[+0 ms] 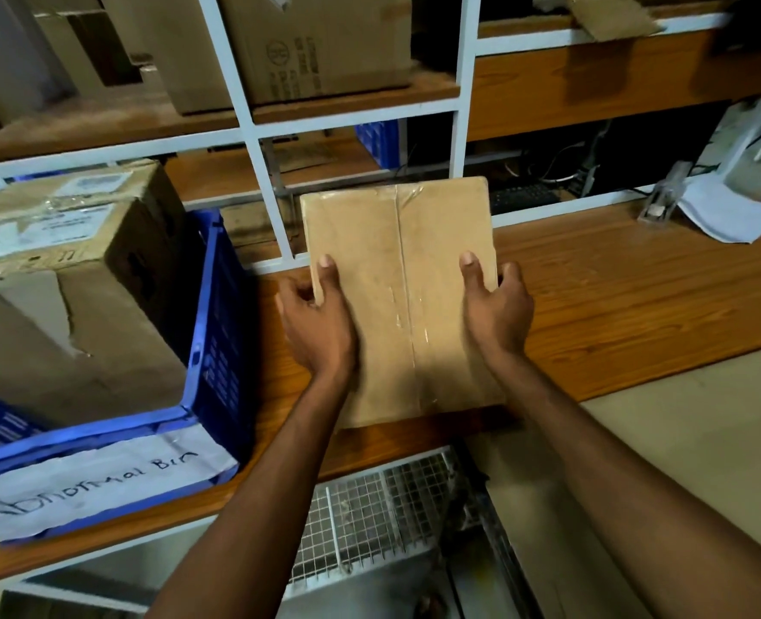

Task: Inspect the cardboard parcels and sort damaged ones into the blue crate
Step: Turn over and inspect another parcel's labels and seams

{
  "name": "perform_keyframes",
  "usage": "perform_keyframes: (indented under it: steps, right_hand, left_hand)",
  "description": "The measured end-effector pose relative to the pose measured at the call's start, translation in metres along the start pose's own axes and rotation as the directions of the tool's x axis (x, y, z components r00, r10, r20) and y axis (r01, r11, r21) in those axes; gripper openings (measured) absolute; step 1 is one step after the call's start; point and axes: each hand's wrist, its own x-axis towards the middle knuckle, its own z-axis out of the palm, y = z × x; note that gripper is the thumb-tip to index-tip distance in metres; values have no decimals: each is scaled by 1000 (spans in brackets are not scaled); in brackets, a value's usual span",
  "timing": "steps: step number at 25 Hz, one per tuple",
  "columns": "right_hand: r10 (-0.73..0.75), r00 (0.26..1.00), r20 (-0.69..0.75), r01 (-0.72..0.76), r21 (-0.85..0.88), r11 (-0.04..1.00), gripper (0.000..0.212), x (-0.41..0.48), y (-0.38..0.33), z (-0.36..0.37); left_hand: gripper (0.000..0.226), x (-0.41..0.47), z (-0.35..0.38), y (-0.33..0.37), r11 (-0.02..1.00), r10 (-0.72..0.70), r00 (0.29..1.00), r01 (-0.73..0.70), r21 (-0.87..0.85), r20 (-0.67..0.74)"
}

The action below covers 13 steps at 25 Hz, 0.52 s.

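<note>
Brown cardboard: a flat taped parcel (401, 297) held over the wooden bench (615, 297), left hand (320, 319) and right hand (495, 310) each gripping a side edge, thumbs on top; inspection seems under way; its underside is hidden, so turning it probably comes next; just left, the blue crate (218, 314) holds a torn box (70, 283), partly cut off.

Before you: a wood-grain worktop (615, 297) backed by a white metal shelf frame (249, 127); a wire-mesh rack (370, 520) sits below its front edge.
</note>
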Motion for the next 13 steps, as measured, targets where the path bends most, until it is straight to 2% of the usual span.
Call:
perform_keyframes:
  steps: [3, 4, 7, 11, 13]
  right_hand:
    - [-76, 992, -101, 66, -104, 992, 54, -8, -1, 13]
    - [-83, 992, -95, 71, -118, 990, 55, -8, 1, 14]
    - [-86, 993, 77, 98, -173, 980, 68, -13, 7, 10]
    - [-69, 991, 111, 95, -243, 965, 82, -6, 2, 9]
    - [-8, 967, 253, 82, -284, 955, 97, -1, -1, 7]
  left_hand:
    - [40, -8, -1, 4, 992, 83, 994, -75, 100, -77]
    - [39, -11, 0, 2, 989, 104, 991, -94, 113, -79]
    - [49, -18, 2, -7, 979, 134, 991, -133, 154, 2]
    - [60, -14, 5, -10, 965, 157, 986, -166, 205, 61]
    - [80, -15, 4, -12, 950, 169, 972, -206, 237, 166]
